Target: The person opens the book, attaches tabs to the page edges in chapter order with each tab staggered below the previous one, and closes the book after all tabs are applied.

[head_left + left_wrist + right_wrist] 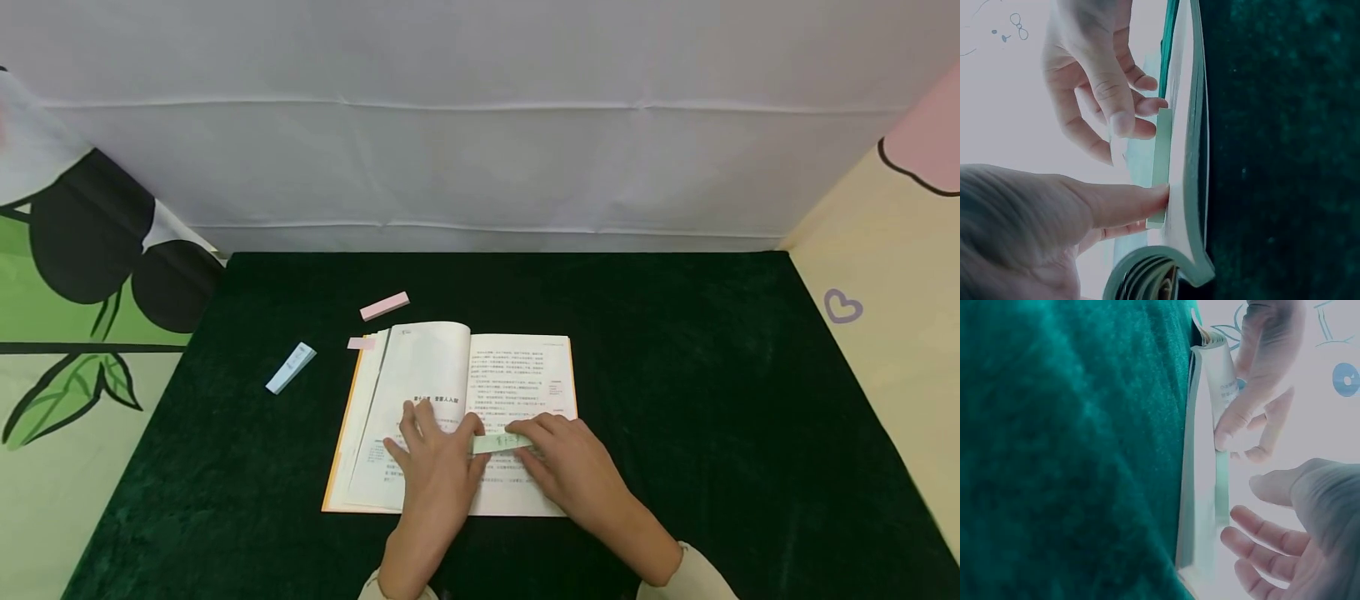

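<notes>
An open book (431,358) lies in front of me, printed pages facing up. Over its right page, my left hand (435,471) pinches one end of a narrow pale green sticky-note pad (491,443) between thumb and index finger. Handwriting shows on the pad's top face. My right hand (581,467) is at the pad's other end, fingertips beside or touching it. In the right wrist view, the right thumb (1269,487) stands apart from the index finger, with a gap between them. The green pad (1161,169) appears edge-on in the left wrist view.
A pink sticky-note pad (385,306) lies beyond the book's upper left corner. A pale blue pad with writing (291,368) is farther left. From the book's left edge sticks out a pink tab (362,343). Dark green cloth (675,350) covers the table, with a white backdrop (480,167) behind.
</notes>
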Demonstrator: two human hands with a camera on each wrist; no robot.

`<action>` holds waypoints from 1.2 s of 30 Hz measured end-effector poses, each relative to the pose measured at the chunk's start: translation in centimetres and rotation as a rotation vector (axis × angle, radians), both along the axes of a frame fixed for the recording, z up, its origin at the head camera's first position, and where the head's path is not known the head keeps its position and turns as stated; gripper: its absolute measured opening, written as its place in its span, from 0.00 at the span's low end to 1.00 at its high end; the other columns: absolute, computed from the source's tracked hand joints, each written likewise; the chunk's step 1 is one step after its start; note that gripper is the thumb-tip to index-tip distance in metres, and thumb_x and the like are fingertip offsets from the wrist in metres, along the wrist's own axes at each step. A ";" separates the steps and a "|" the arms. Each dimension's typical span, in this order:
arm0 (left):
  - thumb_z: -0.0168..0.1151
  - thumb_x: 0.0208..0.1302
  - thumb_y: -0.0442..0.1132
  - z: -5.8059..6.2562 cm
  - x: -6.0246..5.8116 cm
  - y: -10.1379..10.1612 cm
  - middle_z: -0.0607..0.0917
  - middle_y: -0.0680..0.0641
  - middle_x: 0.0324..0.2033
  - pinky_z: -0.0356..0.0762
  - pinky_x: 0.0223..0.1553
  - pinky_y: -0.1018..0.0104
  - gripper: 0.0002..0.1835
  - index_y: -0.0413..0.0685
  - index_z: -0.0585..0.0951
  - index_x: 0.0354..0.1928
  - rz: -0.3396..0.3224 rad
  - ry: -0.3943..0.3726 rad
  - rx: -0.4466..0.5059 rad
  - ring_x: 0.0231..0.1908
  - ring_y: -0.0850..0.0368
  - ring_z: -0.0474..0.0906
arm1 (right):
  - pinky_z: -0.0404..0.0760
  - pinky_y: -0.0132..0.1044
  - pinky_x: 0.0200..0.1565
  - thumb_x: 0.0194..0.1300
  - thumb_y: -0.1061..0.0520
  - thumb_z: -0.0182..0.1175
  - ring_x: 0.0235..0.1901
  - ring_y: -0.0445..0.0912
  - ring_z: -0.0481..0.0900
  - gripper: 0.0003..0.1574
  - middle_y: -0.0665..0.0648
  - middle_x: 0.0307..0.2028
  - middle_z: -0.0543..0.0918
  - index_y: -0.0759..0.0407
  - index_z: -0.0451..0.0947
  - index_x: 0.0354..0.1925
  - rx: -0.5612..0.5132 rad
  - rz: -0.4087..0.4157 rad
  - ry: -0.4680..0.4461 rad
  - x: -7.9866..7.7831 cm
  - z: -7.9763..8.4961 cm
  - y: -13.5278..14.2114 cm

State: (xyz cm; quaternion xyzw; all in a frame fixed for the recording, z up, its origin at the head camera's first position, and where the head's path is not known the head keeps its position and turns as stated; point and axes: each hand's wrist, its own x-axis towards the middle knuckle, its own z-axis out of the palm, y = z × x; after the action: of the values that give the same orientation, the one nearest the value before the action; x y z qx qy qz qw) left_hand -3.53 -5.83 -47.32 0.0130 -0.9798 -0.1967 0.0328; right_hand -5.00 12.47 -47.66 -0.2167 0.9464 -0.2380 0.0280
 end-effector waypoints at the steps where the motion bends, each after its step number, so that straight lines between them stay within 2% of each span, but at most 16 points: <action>1: 0.82 0.54 0.38 0.0 0.0 0.0 0.66 0.22 0.63 0.52 0.56 0.07 0.13 0.52 0.85 0.37 0.001 0.003 -0.002 0.69 0.14 0.55 | 0.78 0.37 0.46 0.68 0.46 0.71 0.40 0.35 0.79 0.20 0.41 0.46 0.88 0.39 0.83 0.57 0.000 -0.006 -0.004 0.0 0.1 0.1; 9: 0.83 0.51 0.37 0.0 0.0 -0.1 0.65 0.23 0.64 0.52 0.56 0.07 0.15 0.52 0.85 0.39 0.013 0.002 -0.005 0.69 0.15 0.55 | 0.79 0.43 0.51 0.66 0.50 0.73 0.42 0.40 0.82 0.21 0.46 0.48 0.89 0.43 0.84 0.57 -0.009 -0.082 0.020 -0.6 0.4 1.5; 14: 0.82 0.52 0.37 -0.1 -0.1 0.0 0.65 0.23 0.65 0.50 0.57 0.06 0.14 0.53 0.85 0.38 0.022 -0.009 0.013 0.70 0.14 0.54 | 0.78 0.46 0.50 0.65 0.54 0.73 0.40 0.43 0.80 0.22 0.50 0.48 0.88 0.46 0.84 0.57 -0.036 -0.149 0.049 -1.5 0.3 3.0; 21: 0.82 0.52 0.36 0.0 -0.1 0.0 0.64 0.24 0.65 0.49 0.57 0.07 0.14 0.53 0.85 0.38 0.013 -0.012 0.041 0.69 0.14 0.53 | 0.74 0.42 0.44 0.68 0.56 0.71 0.40 0.47 0.77 0.22 0.53 0.51 0.87 0.48 0.82 0.59 -0.072 -0.249 0.023 -2.8 -0.5 5.1; 27: 0.81 0.53 0.36 0.2 -0.1 -0.1 0.63 0.24 0.66 0.49 0.57 0.07 0.14 0.53 0.84 0.39 0.008 -0.023 0.052 0.69 0.15 0.53 | 0.76 0.45 0.46 0.69 0.57 0.70 0.42 0.49 0.78 0.20 0.55 0.53 0.87 0.49 0.83 0.58 -0.101 -0.293 0.004 -3.2 -1.2 6.3; 36: 0.81 0.53 0.36 0.0 0.0 -0.1 0.62 0.23 0.66 0.47 0.57 0.07 0.14 0.53 0.84 0.39 0.006 -0.019 0.056 0.69 0.15 0.52 | 0.70 0.52 0.50 0.68 0.56 0.70 0.47 0.54 0.77 0.19 0.58 0.51 0.84 0.49 0.84 0.57 -0.067 -0.339 -0.037 -3.3 -1.9 7.1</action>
State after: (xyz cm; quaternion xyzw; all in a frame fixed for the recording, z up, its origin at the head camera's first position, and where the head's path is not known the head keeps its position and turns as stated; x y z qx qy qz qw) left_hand -3.57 -5.93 -47.29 0.0186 -0.9741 -0.2239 0.0237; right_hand -8.33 19.56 -49.56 -0.0504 0.9602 -0.2746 -0.0022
